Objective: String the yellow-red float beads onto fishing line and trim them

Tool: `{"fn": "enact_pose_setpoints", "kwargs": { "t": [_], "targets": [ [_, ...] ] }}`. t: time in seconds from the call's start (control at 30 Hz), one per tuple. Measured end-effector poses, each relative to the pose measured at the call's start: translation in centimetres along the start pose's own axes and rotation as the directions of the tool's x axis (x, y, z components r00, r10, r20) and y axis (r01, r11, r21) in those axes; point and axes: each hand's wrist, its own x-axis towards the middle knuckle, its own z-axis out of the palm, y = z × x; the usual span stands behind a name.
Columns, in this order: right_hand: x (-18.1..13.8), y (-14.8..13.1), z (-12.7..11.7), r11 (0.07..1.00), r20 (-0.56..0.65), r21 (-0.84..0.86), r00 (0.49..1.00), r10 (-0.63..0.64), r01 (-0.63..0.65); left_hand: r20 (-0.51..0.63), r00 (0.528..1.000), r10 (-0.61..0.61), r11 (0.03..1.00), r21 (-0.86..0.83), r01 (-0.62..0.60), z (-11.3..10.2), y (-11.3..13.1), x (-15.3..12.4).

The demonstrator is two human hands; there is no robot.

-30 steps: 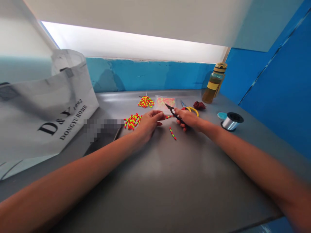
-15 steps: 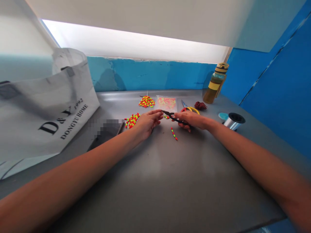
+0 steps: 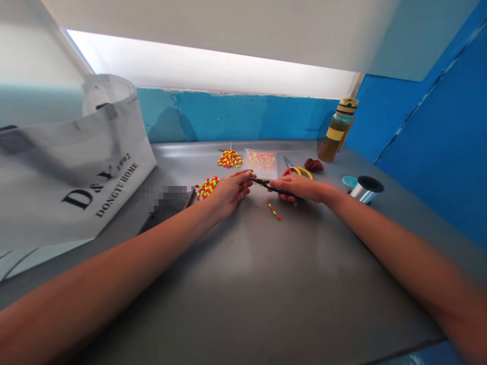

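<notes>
1. The near part of a grey metal table top (image 3: 266, 289) is seen, and both forearms enter from the lower corners of the view. A wide stretch of this metal lies between the hands and the table's near edge (image 3: 403, 350), so much room for moving is given there.
2. Small black pliers (image 3: 272, 186) are gripped by the closed right hand (image 3: 299, 188), and their tips are pointed toward the left.
3. The left hand (image 3: 230, 191) is held with curved fingers, and the plier tips are just beside its fingertips. Whether something thin is pinched there cannot be told.
4. A short strand of red and yellow-green float beads (image 3: 273, 209) lies just below the right hand, without being touched.
5. A heap of similar beads (image 3: 207, 188) lies just beside the left hand, and a second heap (image 3: 230, 158) lies farther back. A plastic bag of beads (image 3: 261, 162) is placed behind the hands.
6. On the right side, yellow-handled scissors (image 3: 297, 170), a dark red bundle (image 3: 314, 165) and a spool of clear line (image 3: 365, 189) are placed, with a small blue disc (image 3: 348, 181) beside the spool.
7. On the left side, a white printed tote bag (image 3: 87, 152) stands, and a pixelated dark object (image 3: 165, 208) lies near it.
8. Farthest away, an amber bottle (image 3: 337, 137) stands near the back right corner, where the table is bounded by a blue painted wall (image 3: 236, 116).
</notes>
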Motion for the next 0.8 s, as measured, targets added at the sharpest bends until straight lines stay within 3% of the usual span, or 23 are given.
{"fn": "enact_pose_setpoints", "kwargs": {
  "t": [0.8],
  "targets": [
    [0.08, -0.11, 0.13, 1.0, -0.015, 0.0, 1.0, 0.011, -0.011, 0.01, 1.0, 0.001, 1.0, -0.017, -0.001, 0.12, 0.16, -0.1]
  ]
}}
